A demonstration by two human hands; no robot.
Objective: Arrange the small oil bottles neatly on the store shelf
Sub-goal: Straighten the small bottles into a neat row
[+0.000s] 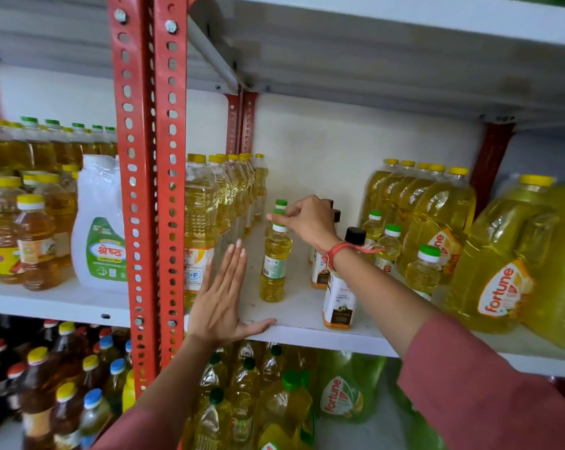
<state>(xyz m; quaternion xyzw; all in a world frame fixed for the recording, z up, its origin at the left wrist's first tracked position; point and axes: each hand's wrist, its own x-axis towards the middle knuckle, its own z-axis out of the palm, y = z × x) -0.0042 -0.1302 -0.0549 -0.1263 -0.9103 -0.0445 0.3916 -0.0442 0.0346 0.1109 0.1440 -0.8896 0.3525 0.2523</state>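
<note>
My left hand (221, 300) lies flat and open on the shelf edge (307, 332) — holding nothing. Just past it, my right hand (307, 219) pinches the cap of a small oil bottle (274, 261) starting a row; several green-capped ones (390, 246) right of my wrist look unsorted — early days.

Six small green-capped oil bottles (274, 264), three dark-capped coconut oil bottles (339, 297), five yellow-capped jugs (437, 206), two hands (221, 297)
</note>
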